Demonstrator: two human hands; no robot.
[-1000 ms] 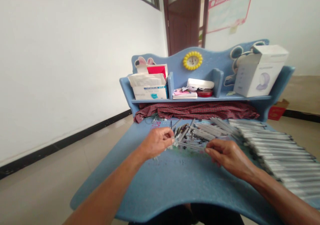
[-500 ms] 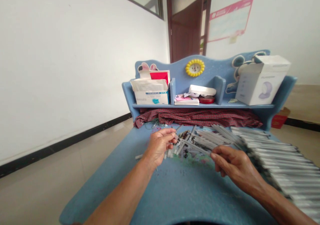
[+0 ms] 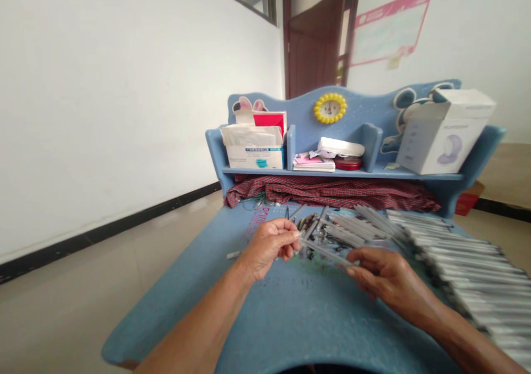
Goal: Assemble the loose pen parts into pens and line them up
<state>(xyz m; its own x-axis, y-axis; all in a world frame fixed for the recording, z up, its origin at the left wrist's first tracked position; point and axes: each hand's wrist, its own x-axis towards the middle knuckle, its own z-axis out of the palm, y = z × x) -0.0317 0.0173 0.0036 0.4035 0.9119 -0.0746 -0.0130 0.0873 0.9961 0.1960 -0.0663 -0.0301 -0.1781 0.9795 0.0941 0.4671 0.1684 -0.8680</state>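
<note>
My left hand point(image 3: 271, 247) and my right hand point(image 3: 384, 277) hover over a blue desk point(image 3: 290, 313), each pinched on one end of a thin clear pen tube point(image 3: 326, 250) stretched between them. Just behind the tube lies a loose heap of pen parts point(image 3: 332, 230). A long row of grey assembled pens point(image 3: 460, 263) is laid out to the right of my right hand.
The desk's back shelf point(image 3: 340, 172) carries a white mask box point(image 3: 255, 147), flat booklets, a red tin and a large white carton point(image 3: 446, 133). Red checked cloth point(image 3: 332, 191) is bunched under the shelf. A small stray piece point(image 3: 233, 255) lies left of my left hand.
Both hands have lifted the tube slightly and drawn closer together; the left fingers now pinch the tube's left end. The view shifted a little.
</note>
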